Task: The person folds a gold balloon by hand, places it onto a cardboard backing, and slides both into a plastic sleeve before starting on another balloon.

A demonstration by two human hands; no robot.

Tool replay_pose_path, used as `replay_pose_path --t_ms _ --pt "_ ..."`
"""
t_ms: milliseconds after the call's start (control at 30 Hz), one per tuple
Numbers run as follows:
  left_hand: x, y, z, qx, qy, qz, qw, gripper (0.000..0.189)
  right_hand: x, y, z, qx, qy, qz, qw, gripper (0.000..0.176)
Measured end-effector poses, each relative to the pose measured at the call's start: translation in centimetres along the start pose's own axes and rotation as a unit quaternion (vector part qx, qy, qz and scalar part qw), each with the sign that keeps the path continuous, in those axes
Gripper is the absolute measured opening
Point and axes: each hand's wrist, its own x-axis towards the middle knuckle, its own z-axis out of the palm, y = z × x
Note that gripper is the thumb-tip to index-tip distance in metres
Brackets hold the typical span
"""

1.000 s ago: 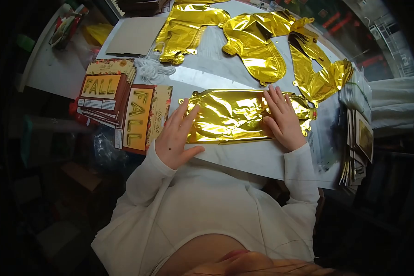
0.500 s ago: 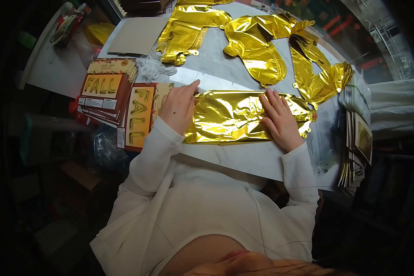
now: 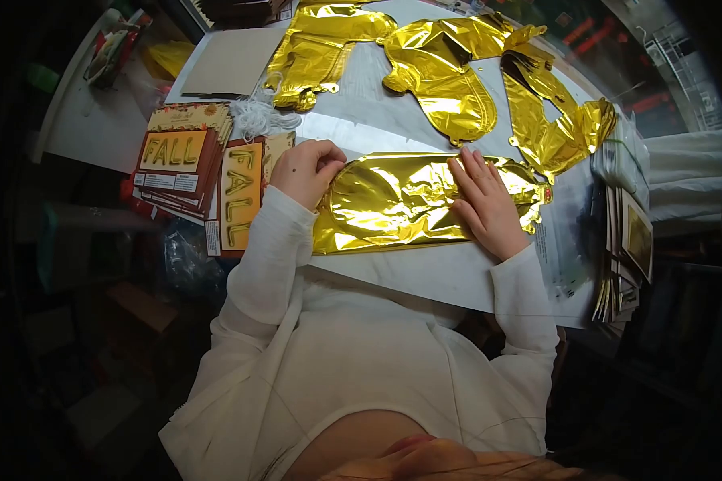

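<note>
A folded gold foil balloon [image 3: 401, 200] lies flat on the white table [image 3: 425, 276] in front of me. My right hand [image 3: 489, 204] rests on its right part, palm down with the fingers spread. At the balloon's left end, my left hand [image 3: 306, 172] has its fingers bent, with thumb and forefinger pinched together on the foil's upper left edge. The balloon's narrow right end has small tabs and a spot of red.
More gold foil pieces [image 3: 441, 76] lie at the back. Stacked FALL cards [image 3: 172, 152] and another FALL card [image 3: 239, 196] are at left, near white string [image 3: 261, 119] and a grey board [image 3: 233, 62]. Packets [image 3: 630, 240] stand at the right edge.
My left hand has gone from extended fingers to a pinch and moved slightly left. The balloon's left end has shifted a little left. My right hand is nearly unmoved.
</note>
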Motion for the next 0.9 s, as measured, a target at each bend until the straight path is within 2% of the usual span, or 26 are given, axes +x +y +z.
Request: replay_pose_path --t_ms 300,500,733,900 --pt "0.2 0.5 -0.4 0.028 -0.009 -0.005 1.0 0.014 -0.1 -0.1 0.1 0.001 0.001 0.003 1.0 0.064" --pt "0.1 -0.3 0.4 0.021 0.021 0.024 0.999 0.012 -0.1 0.0 0.1 -0.01 0.006 0.004 1.0 0.065" --pt "0.4 0.1 0.6 0.011 0.029 0.013 0.999 0.013 -0.2 -0.3 0.0 -0.025 0.009 0.007 1.0 0.065" --pt "0.1 0.0 0.6 -0.003 0.049 0.02 0.999 0.012 0.0 -1.7 -0.4 -0.027 -0.013 -0.037 0.999 0.066"
